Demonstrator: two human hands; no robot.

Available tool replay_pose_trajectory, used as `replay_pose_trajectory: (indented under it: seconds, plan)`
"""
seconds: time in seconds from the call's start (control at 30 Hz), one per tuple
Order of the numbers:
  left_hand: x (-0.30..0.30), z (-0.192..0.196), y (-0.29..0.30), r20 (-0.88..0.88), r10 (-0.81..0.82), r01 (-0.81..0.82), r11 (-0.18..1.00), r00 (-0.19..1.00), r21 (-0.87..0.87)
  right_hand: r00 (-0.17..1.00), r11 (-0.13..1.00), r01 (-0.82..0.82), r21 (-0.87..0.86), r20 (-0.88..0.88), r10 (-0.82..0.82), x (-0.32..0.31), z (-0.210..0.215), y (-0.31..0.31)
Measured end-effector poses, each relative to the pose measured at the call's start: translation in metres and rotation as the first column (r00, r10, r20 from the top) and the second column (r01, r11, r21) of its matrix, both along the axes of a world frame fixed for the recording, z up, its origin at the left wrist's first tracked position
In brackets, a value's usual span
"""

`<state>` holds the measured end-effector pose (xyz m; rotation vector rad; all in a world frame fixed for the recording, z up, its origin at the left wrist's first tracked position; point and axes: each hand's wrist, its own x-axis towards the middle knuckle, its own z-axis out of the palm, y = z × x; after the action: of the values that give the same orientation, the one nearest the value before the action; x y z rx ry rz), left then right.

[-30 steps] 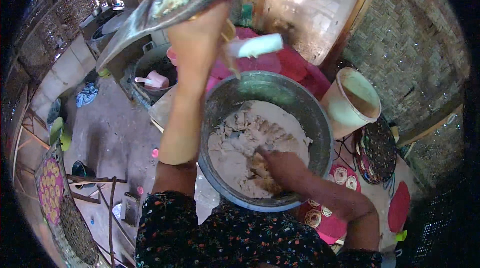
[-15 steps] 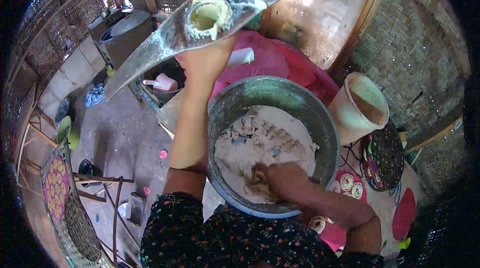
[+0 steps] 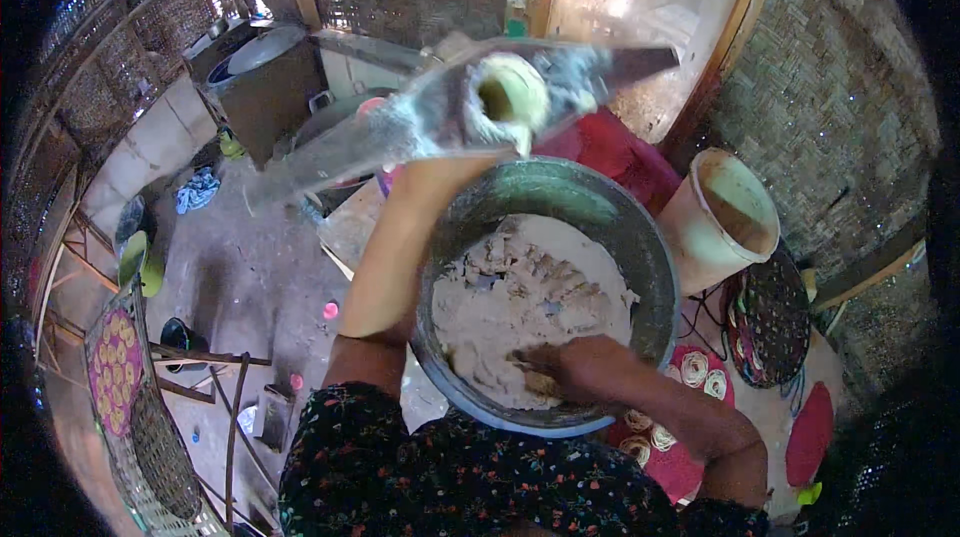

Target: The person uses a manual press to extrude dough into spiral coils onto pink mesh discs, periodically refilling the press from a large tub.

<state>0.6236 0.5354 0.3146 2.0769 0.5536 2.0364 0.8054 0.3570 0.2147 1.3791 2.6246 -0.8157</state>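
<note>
Head view: my left hand [image 3: 440,172] is raised, gripping a flat metal tray [image 3: 420,122] with a pale cup-shaped mould [image 3: 510,97] above the dough bowl [image 3: 650,267]. My right hand [image 3: 560,367] is closed on white dough [image 3: 520,307] at the bowl's near edge. I should hold the tray level while kneading. Since half a second ago, the tray has dropped closer to the bowl.

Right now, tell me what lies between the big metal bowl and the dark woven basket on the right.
In the head view, a cream bucket stands between the metal bowl and the dark woven basket, close beside the bowl's rim.
</note>
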Motion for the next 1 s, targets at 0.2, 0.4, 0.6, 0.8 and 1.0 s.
replay_pose_trajectory:
  seconds: [0.2,0.4,0.6,0.8,1.0]
  plan:
    - [0.016,0.025,-0.021,-0.403,0.345,-0.199,0.911,0.848,0.361,0.923,0.931,0.363,0.044,-0.152,-0.353,0.062,0.118,-0.05]
    - [0.071,0.06,-0.055,-0.433,0.262,-0.175,0.957,0.863,0.232,0.51,0.579,0.748,0.323,-0.839,-0.19,0.043,0.136,-0.032]
    - [0.111,0.059,-0.062,-0.563,0.222,-0.275,0.962,0.796,-0.009,0.658,0.239,0.752,0.614,-0.721,-0.217,0.037,0.096,0.001]
    - [0.068,0.02,-0.008,-0.389,0.39,-0.232,0.889,0.834,0.394,0.658,0.696,0.656,0.293,-0.674,-0.337,0.08,0.126,-0.049]
    - [0.074,0.015,-0.055,-0.653,0.444,-0.224,0.891,0.614,0.395,0.895,0.319,0.067,0.945,0.085,-0.438,0.066,0.161,-0.048]
